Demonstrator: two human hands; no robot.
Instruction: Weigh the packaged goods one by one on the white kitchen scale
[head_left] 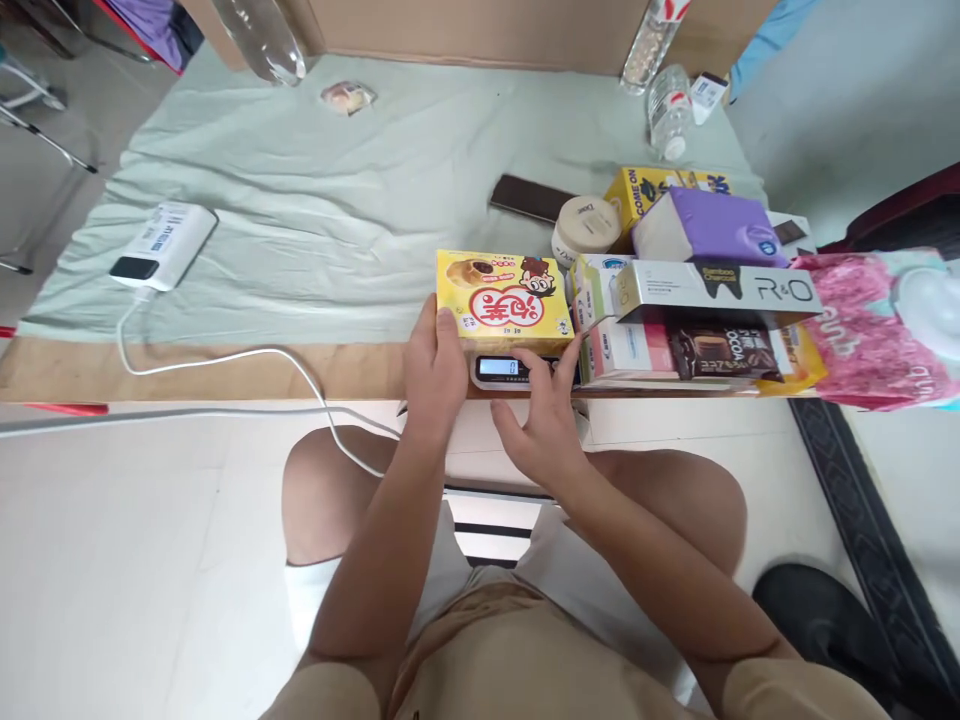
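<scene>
Yellow box [504,300], red lettering, sits on a scale [510,370] reading 0. Left hand [435,370] fingers grasp the box's near-left edge. Right hand [544,420] fingers loose, spread, touching the scale front. Just right of them: carton marked "R&O" [720,290], "COCOA" pack [724,350]. Scale mostly hidden. Low wooden counter [187,370], pale green cloth [337,220], tiled floor.

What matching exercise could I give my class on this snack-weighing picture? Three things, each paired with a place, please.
Things:
1. yellow snack box
2. white power bank
3. purple pack

Places:
A. on the green cloth, far left, cable attached
B. atop the pile of boxes at right
C. on the small scale, left hand at its side

Pairs: 1-C, 2-A, 3-B
</scene>
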